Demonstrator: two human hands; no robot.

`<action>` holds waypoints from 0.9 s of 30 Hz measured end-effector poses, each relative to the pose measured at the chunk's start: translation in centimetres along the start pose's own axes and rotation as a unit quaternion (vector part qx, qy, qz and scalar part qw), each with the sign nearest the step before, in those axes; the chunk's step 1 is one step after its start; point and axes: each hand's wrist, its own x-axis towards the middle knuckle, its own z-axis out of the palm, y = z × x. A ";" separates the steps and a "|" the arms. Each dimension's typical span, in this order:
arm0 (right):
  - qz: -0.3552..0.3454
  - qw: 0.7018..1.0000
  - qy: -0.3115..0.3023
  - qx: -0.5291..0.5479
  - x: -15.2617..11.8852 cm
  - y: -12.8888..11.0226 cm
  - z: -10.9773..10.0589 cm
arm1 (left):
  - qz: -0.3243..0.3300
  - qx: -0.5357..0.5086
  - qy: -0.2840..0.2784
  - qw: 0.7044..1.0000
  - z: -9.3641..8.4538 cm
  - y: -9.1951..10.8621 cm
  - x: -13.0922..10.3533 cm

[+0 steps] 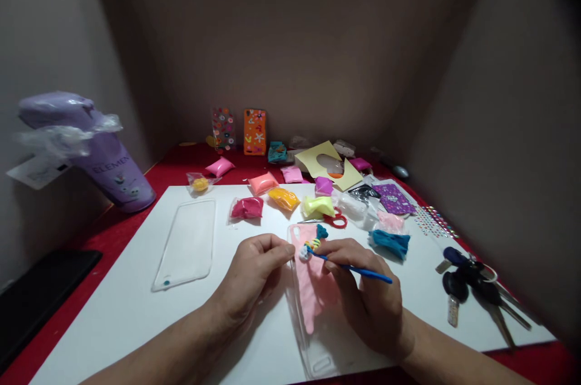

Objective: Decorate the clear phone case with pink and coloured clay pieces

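The left hand pinches the edge of a clear case at six o'clock in view, the right hand pinches a blue tool over its colourful pieces, keys lie at four and a translucent cover at eight.

Dim, plain walls surround a red-covered table.

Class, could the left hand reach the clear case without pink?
Probably yes: the left hand touches the partly pink case, but only white board shows between hand and clear case.
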 end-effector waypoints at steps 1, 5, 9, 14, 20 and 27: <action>-0.001 1.000 -0.001 -0.002 0.0 0.0 0.0 | 0.000 -0.001 0.000 1.000 0.0 0.0 0.0; 0.000 1.000 0.000 -0.013 0.1 -0.1 0.0 | -0.004 0.000 0.004 1.000 0.0 0.0 0.0; 0.003 1.000 0.020 -0.010 0.1 -0.2 0.0 | -0.005 -0.006 0.002 1.000 0.0 0.1 -0.1; 0.004 0.999 0.033 -0.001 0.0 -0.2 0.0 | 0.000 -0.010 0.002 1.000 0.1 0.2 -0.1; -0.001 1.000 0.020 -0.003 0.1 0.0 0.0 | 0.003 -0.010 0.001 1.000 0.0 0.0 0.0; -0.019 0.999 -0.006 -0.036 0.0 -0.2 -0.1 | 0.003 -0.006 0.008 1.000 0.0 0.0 -0.1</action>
